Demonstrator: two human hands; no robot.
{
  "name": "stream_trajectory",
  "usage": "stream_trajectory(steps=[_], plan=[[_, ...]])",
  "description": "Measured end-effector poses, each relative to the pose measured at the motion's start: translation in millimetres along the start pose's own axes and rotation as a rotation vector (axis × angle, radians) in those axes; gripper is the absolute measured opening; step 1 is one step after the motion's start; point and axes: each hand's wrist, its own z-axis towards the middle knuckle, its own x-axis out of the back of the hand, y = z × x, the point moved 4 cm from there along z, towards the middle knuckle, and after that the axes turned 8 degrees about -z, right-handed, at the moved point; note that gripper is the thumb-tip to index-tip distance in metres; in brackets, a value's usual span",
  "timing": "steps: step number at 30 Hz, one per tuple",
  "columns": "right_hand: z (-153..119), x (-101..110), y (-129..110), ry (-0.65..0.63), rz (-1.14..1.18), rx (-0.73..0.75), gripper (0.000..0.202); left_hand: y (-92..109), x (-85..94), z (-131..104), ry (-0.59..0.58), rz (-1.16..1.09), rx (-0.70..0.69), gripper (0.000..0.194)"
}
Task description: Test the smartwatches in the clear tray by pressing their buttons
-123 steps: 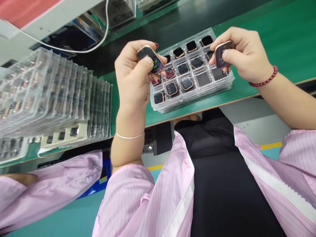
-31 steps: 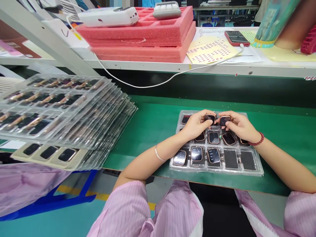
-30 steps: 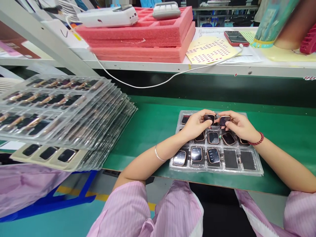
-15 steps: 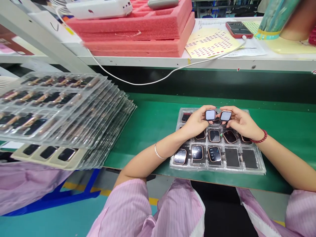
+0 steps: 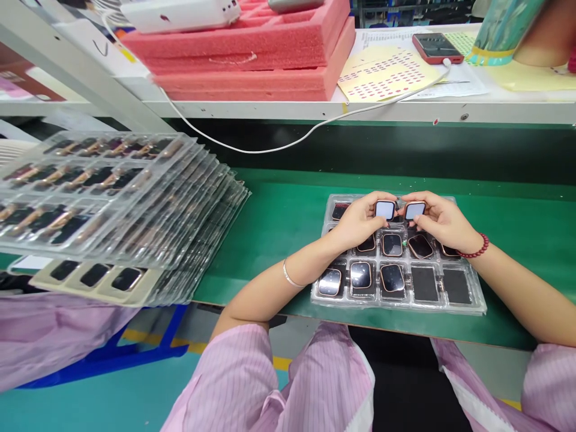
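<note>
My left hand grips a watch with a lit, whitish screen, above the back rows of a clear plastic tray. Close beside it, my right hand holds a second watch, also lit, with the thumb at its lower edge. Several dark-screened watches lie in the tray's compartments, among them one in the front row. Two front compartments at the right hold no watch and show dark padding. My hands hide part of the back rows.
Stacked clear trays of watches lean at the left, above a cream tray. A shelf crosses behind the green table, bearing red foam and a phone. A white cable droops from it.
The right thumb has moved onto the lower edge of its watch. A front-row watch that showed faint text on its screen is now dark. Both watches remain held.
</note>
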Motion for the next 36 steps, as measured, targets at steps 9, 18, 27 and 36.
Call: stream_trajectory(steps=[9,18,27,36], plan=[[-1.3,-0.2,2.9,0.001,-0.016,0.016,0.037,0.2,-0.4,-1.0,-0.008,0.013,-0.017,0.045],[-2.5,-1.0,0.3,-0.015,-0.021,0.028,0.04,5.4,-1.4,-2.9,0.014,0.05,-0.017,0.045],[-1.6,-1.1,-2.6,-0.035,-0.028,0.019,0.035,2.7,-2.1,-2.2,-0.011,0.032,-0.036,0.025],[-2.1,1.2,-2.5,-0.014,-0.02,-0.032,0.027,4.4,-4.8,-3.1,-0.037,-0.038,-0.006,0.031]])
